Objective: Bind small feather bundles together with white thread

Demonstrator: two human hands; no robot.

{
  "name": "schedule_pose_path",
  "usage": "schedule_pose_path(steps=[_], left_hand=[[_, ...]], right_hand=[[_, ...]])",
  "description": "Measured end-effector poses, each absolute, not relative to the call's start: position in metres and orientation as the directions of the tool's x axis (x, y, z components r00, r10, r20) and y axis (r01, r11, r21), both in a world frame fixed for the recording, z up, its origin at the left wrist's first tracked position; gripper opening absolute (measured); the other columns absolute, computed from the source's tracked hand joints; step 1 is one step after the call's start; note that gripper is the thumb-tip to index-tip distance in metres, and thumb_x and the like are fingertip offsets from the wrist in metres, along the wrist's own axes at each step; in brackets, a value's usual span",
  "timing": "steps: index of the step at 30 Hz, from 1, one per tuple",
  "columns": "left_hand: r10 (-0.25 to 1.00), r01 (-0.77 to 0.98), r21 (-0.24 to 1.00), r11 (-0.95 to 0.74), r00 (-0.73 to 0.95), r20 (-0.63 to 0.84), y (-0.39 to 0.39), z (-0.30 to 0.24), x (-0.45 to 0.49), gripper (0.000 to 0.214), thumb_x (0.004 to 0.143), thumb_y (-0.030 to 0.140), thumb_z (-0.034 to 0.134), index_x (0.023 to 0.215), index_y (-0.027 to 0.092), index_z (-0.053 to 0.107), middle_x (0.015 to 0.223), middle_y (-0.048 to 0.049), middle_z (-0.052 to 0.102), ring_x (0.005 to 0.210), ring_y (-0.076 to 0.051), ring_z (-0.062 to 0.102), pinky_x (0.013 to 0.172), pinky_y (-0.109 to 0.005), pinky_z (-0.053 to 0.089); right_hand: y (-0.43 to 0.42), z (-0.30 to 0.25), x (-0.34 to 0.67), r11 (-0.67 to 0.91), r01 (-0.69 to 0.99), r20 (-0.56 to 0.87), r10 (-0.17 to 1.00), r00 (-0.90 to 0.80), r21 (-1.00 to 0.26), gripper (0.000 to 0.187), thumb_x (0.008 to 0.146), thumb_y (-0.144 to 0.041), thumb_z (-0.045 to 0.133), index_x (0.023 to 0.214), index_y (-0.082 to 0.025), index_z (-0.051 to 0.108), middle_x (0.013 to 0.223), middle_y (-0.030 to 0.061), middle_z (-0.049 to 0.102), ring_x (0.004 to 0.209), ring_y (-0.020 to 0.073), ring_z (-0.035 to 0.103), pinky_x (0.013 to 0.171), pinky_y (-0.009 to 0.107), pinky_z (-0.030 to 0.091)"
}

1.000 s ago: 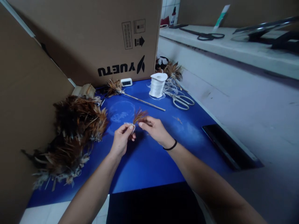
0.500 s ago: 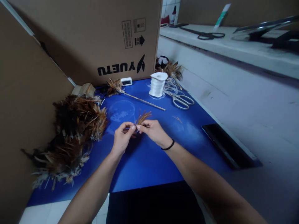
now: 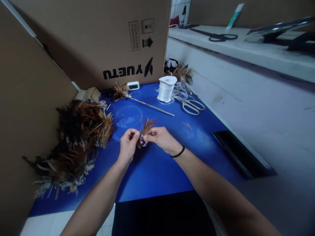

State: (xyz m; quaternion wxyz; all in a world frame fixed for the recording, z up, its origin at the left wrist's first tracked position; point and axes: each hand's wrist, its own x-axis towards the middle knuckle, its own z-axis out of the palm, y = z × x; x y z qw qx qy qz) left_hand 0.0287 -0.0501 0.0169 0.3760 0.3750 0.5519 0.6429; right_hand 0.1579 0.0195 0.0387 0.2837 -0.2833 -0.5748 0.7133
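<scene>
Between my two hands, above the blue table (image 3: 157, 177), is a small bunch of brown feathers (image 3: 148, 124). Its tips fan upward and its pale, bound-looking base points down. My left hand (image 3: 129, 141) pinches the bunch from the left with thumb and fingertips. From the other side, my right hand (image 3: 159, 139) closes thumb and fingers on it near the base. Fingers partly hide the base. Beyond my hands lies a thin stick (image 3: 152, 107) with a feather tuft (image 3: 120, 91) on its far end.
Heaped feathers (image 3: 83, 124) cover the table's left side. A white ribbon spool (image 3: 166, 90) stands at the back beside silver-handled scissors (image 3: 193, 106). A dark phone-like slab (image 3: 242, 154) lies at the right edge. A large cardboard box (image 3: 98, 42) walls the back; a ledge (image 3: 261, 46) runs along the right.
The feather bunch has turned between my fingers; its tips stand more upright and more of its pale base shows. Both hands have shifted only slightly.
</scene>
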Motion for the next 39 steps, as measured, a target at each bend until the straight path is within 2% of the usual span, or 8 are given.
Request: schedule_pose_path(steps=[3, 6, 10, 18, 24, 32, 36, 39], left_hand=[[0.881, -0.004, 0.994, -0.107, -0.464, 0.093, -0.050, 0.014, 0.029, 0.024, 0.078, 0.040, 0.063, 0.079, 0.018, 0.054, 0.062, 0.0029, 0.054, 0.052, -0.009, 0.053, 0.041, -0.017, 0.038], [0.863, 0.096, 0.990, -0.105, -0.485, 0.139, -0.050, 0.011, 0.029, 0.024, 0.081, 0.041, 0.059, 0.079, 0.019, 0.052, 0.065, 0.0039, 0.051, 0.050, -0.007, 0.047, 0.041, -0.017, 0.036], [0.841, 0.272, 0.959, -0.079, -0.498, 0.211, -0.050, 0.008, 0.029, 0.022, 0.087, 0.040, 0.050, 0.081, 0.019, 0.049, 0.064, 0.0055, 0.046, 0.047, -0.007, 0.042, 0.045, -0.019, 0.035], [0.811, 0.563, 0.826, -0.022, -0.474, 0.344, -0.052, 0.009, 0.032, 0.014, 0.090, 0.033, 0.042, 0.089, 0.020, 0.046, 0.070, 0.0026, 0.052, 0.060, -0.010, 0.050, 0.059, -0.022, 0.037], [0.778, 0.618, 0.785, -0.038, -0.475, 0.412, -0.051, 0.012, 0.034, 0.010, 0.090, 0.029, 0.042, 0.086, 0.020, 0.045, 0.068, 0.0029, 0.052, 0.059, -0.010, 0.050, 0.059, -0.022, 0.037], [0.736, 0.645, 0.762, -0.057, -0.489, 0.469, -0.050, 0.011, 0.038, 0.007, 0.088, 0.025, 0.044, 0.084, 0.020, 0.045, 0.066, 0.0031, 0.052, 0.057, -0.010, 0.050, 0.057, -0.022, 0.036], [0.723, 0.622, 0.780, -0.063, -0.510, 0.465, -0.049, 0.010, 0.038, 0.007, 0.088, 0.025, 0.046, 0.083, 0.020, 0.046, 0.067, 0.0026, 0.052, 0.059, -0.011, 0.051, 0.058, -0.022, 0.036], [0.734, 0.530, 0.844, -0.087, -0.538, 0.413, -0.047, 0.008, 0.034, 0.010, 0.087, 0.029, 0.048, 0.083, 0.020, 0.048, 0.069, 0.0022, 0.053, 0.061, -0.011, 0.051, 0.059, -0.022, 0.037]], right_hand=[[0.019, 0.039, 0.157, -0.140, -0.063, -0.065, 0.758, -0.650, -0.988, 0.007, 0.063, -0.018, 0.067, 0.067, -0.013, 0.065, 0.062, -0.0001, 0.063, 0.056, 0.0088, 0.053, 0.060, 0.024, 0.043], [0.018, 0.037, 0.155, -0.129, -0.044, -0.071, 0.767, -0.638, -0.991, 0.009, 0.064, -0.017, 0.064, 0.071, -0.013, 0.066, 0.061, -0.0020, 0.061, 0.054, 0.0076, 0.051, 0.058, 0.023, 0.042], [0.017, 0.034, 0.153, -0.141, -0.006, -0.104, 0.759, -0.642, -0.990, 0.007, 0.063, -0.017, 0.063, 0.066, -0.012, 0.064, 0.059, -0.0023, 0.059, 0.054, 0.0075, 0.051, 0.057, 0.023, 0.043], [0.016, 0.030, 0.151, -0.141, 0.033, -0.130, 0.767, -0.629, -0.989, 0.007, 0.062, -0.018, 0.065, 0.065, -0.012, 0.064, 0.060, -0.0010, 0.062, 0.055, 0.0078, 0.053, 0.059, 0.023, 0.044], [0.015, 0.031, 0.151, -0.095, 0.035, -0.095, 0.748, -0.657, -0.995, 0.009, 0.066, -0.021, 0.063, 0.063, -0.013, 0.063, 0.054, -0.0023, 0.057, 0.051, 0.0071, 0.050, 0.054, 0.022, 0.041], [0.014, 0.032, 0.153, -0.039, 0.004, -0.031, 0.715, -0.699, -0.999, 0.010, 0.066, -0.020, 0.061, 0.059, -0.015, 0.060, 0.054, -0.0034, 0.053, 0.052, 0.0076, 0.047, 0.055, 0.023, 0.041], [0.013, 0.036, 0.154, -0.010, -0.024, 0.009, 0.709, -0.706, -1.000, 0.006, 0.066, -0.019, 0.061, 0.061, -0.016, 0.061, 0.058, -0.0042, 0.053, 0.054, 0.0079, 0.046, 0.057, 0.023, 0.041], [0.013, 0.038, 0.154, -0.022, -0.027, 0.004, 0.713, -0.701, -0.999, 0.007, 0.068, -0.020, 0.060, 0.062, -0.016, 0.060, 0.060, -0.0037, 0.055, 0.058, 0.0082, 0.049, 0.062, 0.024, 0.042]])
